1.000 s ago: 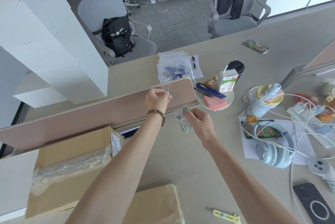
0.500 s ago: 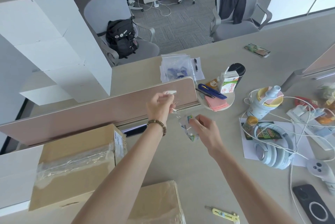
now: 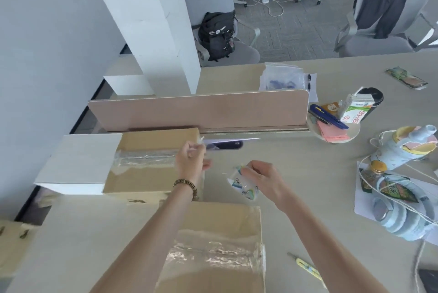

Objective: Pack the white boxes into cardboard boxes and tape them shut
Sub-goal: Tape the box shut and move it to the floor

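My right hand (image 3: 260,179) grips a roll of clear tape (image 3: 244,186) just above the desk. My left hand (image 3: 190,158) pinches the pulled-out tape end a short way to the left, over the corner of a taped cardboard box (image 3: 147,162). A second cardboard box (image 3: 213,245), taped along its top, lies nearest me under my forearms. A white box (image 3: 75,160) lies against the far box's left side. A tall stack of white boxes (image 3: 151,25) rises behind the desk divider (image 3: 199,110).
A yellow utility knife (image 3: 308,269) lies on the desk at lower right. A round tray (image 3: 336,136) with pens, notes and a milk carton stands right of the divider. Headphones (image 3: 393,219), a bottle and cables crowd the right side. Office chairs and a backpack stand beyond the desk.
The view swung left and down, bringing both cardboard boxes in. Both hands dropped toward the desk and moved apart, with the tape roll still in my right hand.
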Motion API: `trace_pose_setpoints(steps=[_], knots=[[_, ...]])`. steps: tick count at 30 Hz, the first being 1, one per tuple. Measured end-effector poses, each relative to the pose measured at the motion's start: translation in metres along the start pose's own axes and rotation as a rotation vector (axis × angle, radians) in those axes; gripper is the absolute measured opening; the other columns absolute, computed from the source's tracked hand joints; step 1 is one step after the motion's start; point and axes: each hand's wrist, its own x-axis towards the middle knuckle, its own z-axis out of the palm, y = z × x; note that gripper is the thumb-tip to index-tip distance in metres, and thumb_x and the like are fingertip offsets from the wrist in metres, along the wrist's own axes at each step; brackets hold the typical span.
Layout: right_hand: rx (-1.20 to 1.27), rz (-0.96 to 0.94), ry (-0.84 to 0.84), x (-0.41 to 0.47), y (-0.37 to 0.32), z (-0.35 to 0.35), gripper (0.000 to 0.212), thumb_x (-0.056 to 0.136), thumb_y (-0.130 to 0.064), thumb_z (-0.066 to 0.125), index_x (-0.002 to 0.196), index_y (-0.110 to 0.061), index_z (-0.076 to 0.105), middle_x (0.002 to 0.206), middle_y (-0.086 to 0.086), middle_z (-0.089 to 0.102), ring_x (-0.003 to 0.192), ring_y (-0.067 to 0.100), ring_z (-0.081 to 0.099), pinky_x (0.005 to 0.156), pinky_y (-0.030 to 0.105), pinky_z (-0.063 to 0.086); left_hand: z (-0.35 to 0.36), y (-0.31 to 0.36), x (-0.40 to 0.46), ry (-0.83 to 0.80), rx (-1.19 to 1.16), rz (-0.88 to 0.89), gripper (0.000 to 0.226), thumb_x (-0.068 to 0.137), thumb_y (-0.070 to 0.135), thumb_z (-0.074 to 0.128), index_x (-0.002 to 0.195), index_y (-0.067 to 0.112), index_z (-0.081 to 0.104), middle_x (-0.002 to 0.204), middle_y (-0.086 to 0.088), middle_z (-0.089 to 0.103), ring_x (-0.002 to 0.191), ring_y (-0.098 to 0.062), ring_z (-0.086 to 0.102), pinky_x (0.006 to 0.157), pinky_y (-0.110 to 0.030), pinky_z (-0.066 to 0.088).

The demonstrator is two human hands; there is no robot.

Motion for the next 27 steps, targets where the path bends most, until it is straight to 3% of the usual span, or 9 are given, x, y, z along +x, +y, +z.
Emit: trace_pose_setpoints(steps=[5, 9, 12, 15, 21, 27], knots=[[-0.144, 0.04, -0.127, -0.016, 0.001, 0.049, 0.035, 0.086, -0.027, 0.061, 0.062, -0.014, 0.039, 0.064, -0.003, 0.037, 0.061, 0.016, 0.034, 0.056, 0.029, 0.025, -0.089, -0.022, -0.03, 0.007, -0.111, -0.066, 0.015, 0.088, 0.003, 0.071, 0.097, 0.001, 0.059, 0.079, -0.014, 0.074, 0.073, -0.024, 0.072, 0.075, -0.035, 0.061], [-0.339, 0.049, -0.19, -0.031, 0.005, 0.086, 0.041, 0.087, -0.027, 0.062, 0.054, -0.019, 0.038, 0.056, -0.01, 0.037, 0.058, 0.014, 0.034, 0.055, 0.03, 0.025, -0.15, -0.044, -0.054, -0.004, -0.205, -0.185, 0.029, 0.085, -0.002, 0.073, 0.108, 0.002, 0.055, 0.087, -0.021, 0.075, 0.08, -0.027, 0.074, 0.075, -0.035, 0.062], [-0.486, 0.041, -0.235, -0.044, 0.006, 0.111, 0.035, 0.087, -0.029, 0.06, 0.059, -0.02, 0.041, 0.058, -0.008, 0.037, 0.056, 0.012, 0.032, 0.052, 0.027, 0.024, -0.189, -0.065, -0.063, -0.017, -0.156, -0.237, 0.015, 0.091, 0.005, 0.069, 0.102, 0.0, 0.06, 0.09, -0.023, 0.075, 0.082, -0.032, 0.074, 0.073, -0.037, 0.062], [-0.458, 0.022, -0.296, -0.055, 0.01, 0.137, 0.037, 0.086, -0.026, 0.061, 0.059, -0.017, 0.036, 0.056, -0.009, 0.034, 0.057, 0.012, 0.03, 0.055, 0.029, 0.022, -0.22, -0.081, -0.064, -0.041, -0.079, -0.257, 0.01, 0.096, 0.01, 0.063, 0.095, 0.0, 0.06, 0.086, -0.02, 0.075, 0.08, -0.03, 0.075, 0.071, -0.037, 0.062], [-0.619, 0.028, -0.174, -0.067, 0.014, 0.189, 0.043, 0.087, -0.041, 0.055, 0.062, -0.013, 0.036, 0.055, -0.004, 0.032, 0.055, 0.015, 0.028, 0.051, 0.03, 0.024, -0.263, -0.106, -0.054, -0.14, 0.095, -0.233, 0.013, 0.091, 0.009, 0.067, 0.089, -0.004, 0.064, 0.081, -0.013, 0.076, 0.074, -0.024, 0.073, 0.065, -0.033, 0.06], [-0.832, 0.03, -0.05, -0.072, 0.027, 0.218, 0.05, 0.093, -0.054, 0.048, 0.059, -0.019, 0.039, 0.057, -0.001, 0.044, 0.06, 0.022, 0.042, 0.059, 0.031, 0.041, -0.286, -0.129, -0.037, -0.22, 0.123, -0.255, 0.01, 0.086, 0.005, 0.073, 0.084, -0.004, 0.068, 0.072, -0.008, 0.074, 0.066, -0.018, 0.069, 0.06, -0.026, 0.056]])
